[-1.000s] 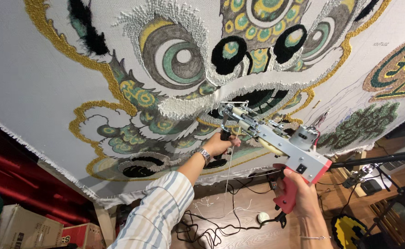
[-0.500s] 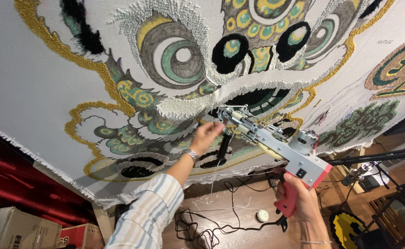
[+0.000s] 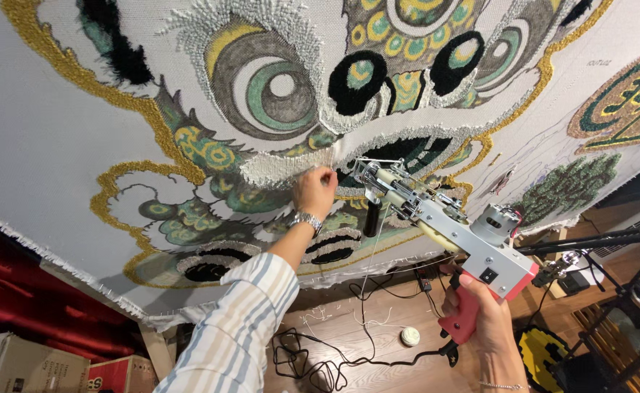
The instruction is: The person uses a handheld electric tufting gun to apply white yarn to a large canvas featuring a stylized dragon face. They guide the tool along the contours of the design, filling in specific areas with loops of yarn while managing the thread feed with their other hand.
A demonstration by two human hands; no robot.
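A big tufted cloth with a lion-mask face in green, gold, black and white fills the view. My left hand, a wristwatch on its wrist and a striped sleeve behind, pinches at the white pile just below the face's left eye. My right hand grips the red handle of a silver tufting gun. The gun's needle end points at the cloth, close beside my left hand. A thin pale yarn hangs down from the gun.
Black cable coils on the wooden floor below, next to a small round roll. Cardboard boxes sit bottom left by red fabric. A black metal stand and a yellow-black mat are at bottom right.
My left hand has let go of the gun's front grip and risen up and left to the white pile. The gun stays held in my right hand, tipped slightly lower.
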